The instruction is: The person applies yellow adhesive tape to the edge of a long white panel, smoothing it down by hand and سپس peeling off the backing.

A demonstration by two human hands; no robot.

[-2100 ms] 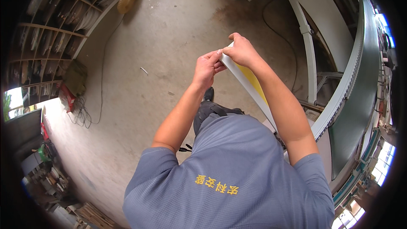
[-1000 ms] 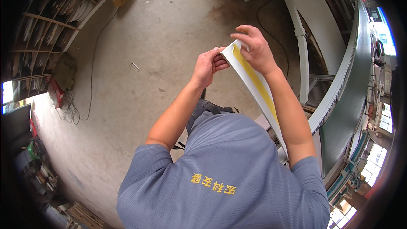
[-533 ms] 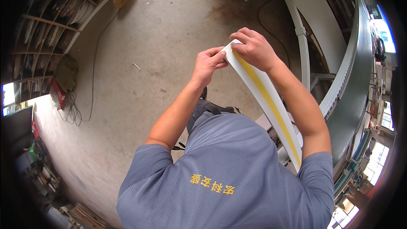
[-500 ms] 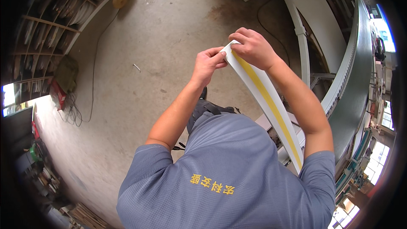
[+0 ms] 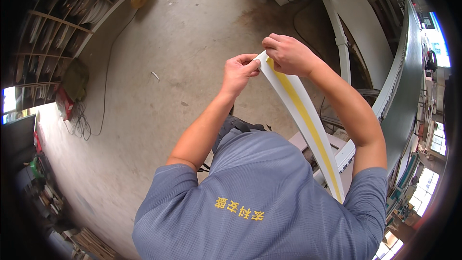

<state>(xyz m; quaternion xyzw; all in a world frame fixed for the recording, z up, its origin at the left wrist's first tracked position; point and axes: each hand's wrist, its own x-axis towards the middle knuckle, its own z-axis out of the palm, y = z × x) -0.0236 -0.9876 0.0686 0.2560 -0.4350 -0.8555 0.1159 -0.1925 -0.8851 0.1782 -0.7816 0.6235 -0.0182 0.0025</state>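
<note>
Item: long, thin white strip with a yellow band down its middle (image 5: 301,115), held at chest height by its top end and running down past the right side of the grey shirt (image 5: 250,197); judged light, flexible and smooth, best pinched at the end or edges. Left hand (image 5: 238,73) and right hand (image 5: 287,55) both pinch that top corner, fingertips closed on it. Open concrete floor (image 5: 159,67) lies ahead and left; a curved grey-white machine frame (image 5: 399,82) crowds the right.

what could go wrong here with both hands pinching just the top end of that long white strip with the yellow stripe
Only the top end of the strip is pinched between the left hand and right hand; the long unsupported length running down past the right arm might swing, twist or crease. Its lower end lies close to the machine frame and could catch there.
</note>
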